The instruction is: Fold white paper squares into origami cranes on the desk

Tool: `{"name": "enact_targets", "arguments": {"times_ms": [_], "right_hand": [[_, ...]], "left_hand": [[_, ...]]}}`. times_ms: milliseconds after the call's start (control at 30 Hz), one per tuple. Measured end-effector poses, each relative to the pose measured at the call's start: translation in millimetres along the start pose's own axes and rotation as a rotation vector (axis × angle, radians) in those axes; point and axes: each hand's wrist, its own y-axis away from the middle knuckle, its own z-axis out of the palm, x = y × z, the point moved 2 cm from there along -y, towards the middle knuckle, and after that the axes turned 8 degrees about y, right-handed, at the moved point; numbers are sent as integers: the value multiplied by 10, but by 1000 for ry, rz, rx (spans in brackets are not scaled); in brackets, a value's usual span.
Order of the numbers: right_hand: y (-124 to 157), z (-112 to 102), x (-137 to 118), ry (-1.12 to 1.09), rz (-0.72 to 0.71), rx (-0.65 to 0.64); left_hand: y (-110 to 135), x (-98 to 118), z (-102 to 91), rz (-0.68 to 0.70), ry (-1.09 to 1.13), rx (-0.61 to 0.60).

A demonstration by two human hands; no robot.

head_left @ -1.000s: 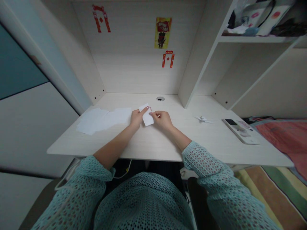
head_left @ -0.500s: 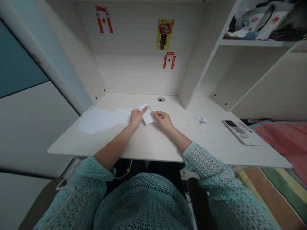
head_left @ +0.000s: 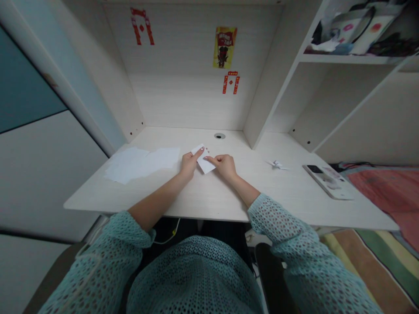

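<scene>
A small folded piece of white paper (head_left: 206, 166) is held tilted above the desk between my two hands. My left hand (head_left: 190, 162) pinches its left side, thumb on top and fingers beneath. From the right, my right hand (head_left: 224, 165) grips the opposite edge, its thumb lying on the paper's face and its fingers mostly behind. Loose white paper sheets (head_left: 140, 165) lie flat to the left of my left hand. Off to the right of my right hand rests a small folded white paper piece (head_left: 276, 164) with pointed arms.
A phone (head_left: 327, 181) in a pale case lies at the desk's right end. Behind the hands, a round cable hole (head_left: 219, 136) sits in the white desk (head_left: 209, 205). An upright panel (head_left: 271, 87) divides the back, with a loaded shelf (head_left: 347, 59) at upper right.
Both hands have shifted slightly right with the folded paper. My right thumb has moved from the paper's edge onto its face.
</scene>
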Motion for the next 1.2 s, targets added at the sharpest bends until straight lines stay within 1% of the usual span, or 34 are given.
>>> {"name": "enact_targets", "arguments": {"times_ms": [100, 167, 233, 300, 400, 467, 600, 667, 800, 900, 967, 1033, 1100, 1200], "right_hand": [[-1, -1, -5, -78, -11, -4], [-2, 2, -19, -109, -39, -52], [-1, -11, -31, -85, -54, -83], [0, -39, -38, -19, -61, -86], [-4, -85, -42, 101, -82, -60], [-8, -113, -43, 131, -114, -34], [-1, -176, -72, -16, -172, 76], [28, -191, -120, -30, -220, 106], [127, -146, -279, 162, -382, 105], [177, -82, -359, 287, -405, 108], [179, -55, -363, 331, -382, 107], [156, -50, -324, 314, -358, 100], [112, -59, -254, 225, -339, 88], [29, -66, -130, 3, -305, 47]], "left_hand": [[0, 15, -6, -2, 15, 5], [-2, 35, -12, 1, 34, 24], [-3, 52, -15, 2, 55, 45], [-2, 63, -14, 0, 64, 57], [-6, 69, -16, -18, 44, 59], [-20, 73, -32, -30, 29, 60], [-67, 86, -91, -14, 26, 87], [-83, 84, -114, -5, 19, 103], [-71, 47, -105, -4, -98, 112], [-41, 6, -65, -17, -193, 101], [-26, -9, -37, -31, -209, 77], [-19, -4, -14, -45, -196, 21], [-17, 21, 3, -41, -172, -62], [-9, 66, 19, -16, -174, -183]]}}
